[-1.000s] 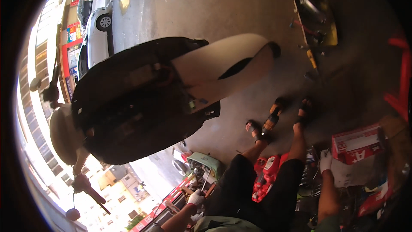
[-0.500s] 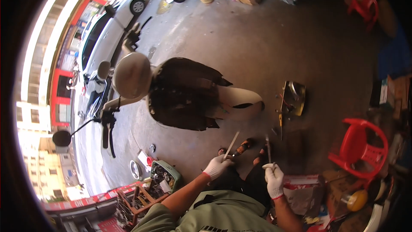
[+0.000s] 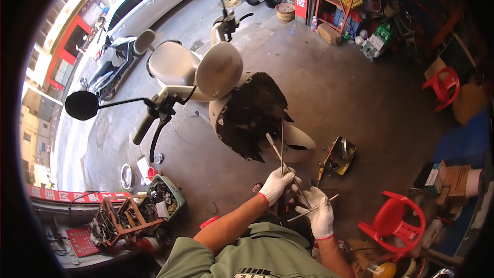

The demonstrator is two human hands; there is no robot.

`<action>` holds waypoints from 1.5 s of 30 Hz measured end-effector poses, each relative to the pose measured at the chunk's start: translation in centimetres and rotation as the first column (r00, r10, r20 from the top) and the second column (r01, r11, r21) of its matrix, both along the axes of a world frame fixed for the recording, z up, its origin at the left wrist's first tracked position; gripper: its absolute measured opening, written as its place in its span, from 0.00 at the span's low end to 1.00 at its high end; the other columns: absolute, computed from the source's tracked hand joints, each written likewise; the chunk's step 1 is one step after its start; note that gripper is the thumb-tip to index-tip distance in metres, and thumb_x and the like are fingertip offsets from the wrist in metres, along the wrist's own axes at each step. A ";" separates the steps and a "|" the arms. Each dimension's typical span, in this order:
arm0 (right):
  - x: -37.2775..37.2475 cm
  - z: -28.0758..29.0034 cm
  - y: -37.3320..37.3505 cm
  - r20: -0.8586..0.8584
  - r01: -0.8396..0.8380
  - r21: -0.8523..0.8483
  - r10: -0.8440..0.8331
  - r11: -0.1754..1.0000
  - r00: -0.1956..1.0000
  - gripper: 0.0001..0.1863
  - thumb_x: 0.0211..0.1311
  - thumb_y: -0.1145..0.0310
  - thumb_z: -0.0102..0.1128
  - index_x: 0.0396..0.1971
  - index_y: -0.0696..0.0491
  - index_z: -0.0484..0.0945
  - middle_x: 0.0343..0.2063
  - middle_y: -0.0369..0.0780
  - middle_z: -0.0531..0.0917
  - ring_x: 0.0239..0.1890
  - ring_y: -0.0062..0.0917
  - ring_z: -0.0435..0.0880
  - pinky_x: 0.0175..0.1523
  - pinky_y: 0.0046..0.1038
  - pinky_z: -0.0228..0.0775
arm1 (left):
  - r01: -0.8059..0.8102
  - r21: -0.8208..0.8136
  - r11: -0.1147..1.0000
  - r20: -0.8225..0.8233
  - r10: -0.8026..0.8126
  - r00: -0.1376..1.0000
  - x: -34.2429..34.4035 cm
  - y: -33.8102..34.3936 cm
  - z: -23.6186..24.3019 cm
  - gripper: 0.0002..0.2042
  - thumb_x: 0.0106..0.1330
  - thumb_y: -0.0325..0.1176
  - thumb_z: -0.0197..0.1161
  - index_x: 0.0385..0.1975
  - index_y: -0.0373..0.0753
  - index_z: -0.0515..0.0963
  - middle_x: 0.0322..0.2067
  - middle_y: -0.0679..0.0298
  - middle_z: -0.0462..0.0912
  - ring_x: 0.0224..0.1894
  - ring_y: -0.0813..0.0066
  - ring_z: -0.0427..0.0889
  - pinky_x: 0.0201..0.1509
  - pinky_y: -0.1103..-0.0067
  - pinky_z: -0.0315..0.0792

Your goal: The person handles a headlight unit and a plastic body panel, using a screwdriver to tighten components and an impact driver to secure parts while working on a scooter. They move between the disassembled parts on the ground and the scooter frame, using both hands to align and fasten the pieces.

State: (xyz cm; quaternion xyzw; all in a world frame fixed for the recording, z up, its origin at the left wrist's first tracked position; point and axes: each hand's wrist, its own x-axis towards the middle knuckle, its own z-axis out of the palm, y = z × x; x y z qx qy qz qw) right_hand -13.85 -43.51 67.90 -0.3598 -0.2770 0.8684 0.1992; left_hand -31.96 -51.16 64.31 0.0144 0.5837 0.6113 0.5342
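Observation:
My left hand (image 3: 277, 185), in a white glove, is closed around long thin metal shafts held over the scooter's front. One belongs to a T-handle wrench (image 3: 276, 148), slanting up from its crossbar. Beside it a second thin metal rod (image 3: 282, 139) points upward; its lower end is hidden by the hand. My right hand (image 3: 320, 215), also gloved, loosely holds the wrench's crossbar, fingers partly spread. Beyond the hands stands a pale scooter (image 3: 218, 72) with its front panel off, showing a dark cavity (image 3: 252, 110). Whether the tool tips touch it, I cannot tell.
A tray-like part (image 3: 343, 155) lies on the floor to the right, with a yellow-handled tool (image 3: 320, 174) beside it. Red plastic chairs (image 3: 393, 224) stand at right. At left are a green bin (image 3: 177, 201) of parts and a wooden rack (image 3: 123, 221). A white car (image 3: 154, 5) is outside.
The hands have come together and forward toward the scooter's front, the tools now crossing. Before, they were apart, each with a rod. The view has shifted, with the scooter now appearing farther right.

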 end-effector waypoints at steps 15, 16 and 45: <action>-13.7 -0.7 3.7 -0.247 -0.360 -0.422 0.276 0.832 0.929 0.12 0.75 0.65 0.45 0.42 0.57 0.75 0.13 0.26 0.55 0.14 0.15 0.55 0.28 0.25 0.57 | -0.240 0.107 0.965 0.033 0.237 0.971 -10.6 1.8 -0.2 0.14 0.75 0.38 0.56 0.52 0.36 0.73 0.36 0.62 0.86 0.27 0.83 0.80 0.30 0.85 0.71; -14.4 -0.6 4.5 -0.225 -0.376 -0.405 0.308 0.833 0.924 0.12 0.75 0.65 0.46 0.42 0.57 0.75 0.13 0.25 0.56 0.14 0.15 0.55 0.28 0.25 0.57 | -0.251 0.112 0.962 0.024 0.250 0.968 -10.9 2.3 -0.5 0.15 0.75 0.39 0.56 0.53 0.35 0.72 0.37 0.62 0.86 0.27 0.83 0.80 0.30 0.85 0.71; -19.1 -6.8 15.6 -0.136 -0.753 0.051 0.752 0.656 0.645 0.11 0.74 0.58 0.47 0.38 0.50 0.71 0.24 0.33 0.73 0.24 0.21 0.74 0.30 0.29 0.73 | 0.132 -0.322 0.938 -0.650 -0.320 0.689 -9.3 14.3 10.8 0.13 0.70 0.41 0.55 0.43 0.38 0.78 0.34 0.52 0.82 0.38 0.63 0.83 0.46 0.69 0.75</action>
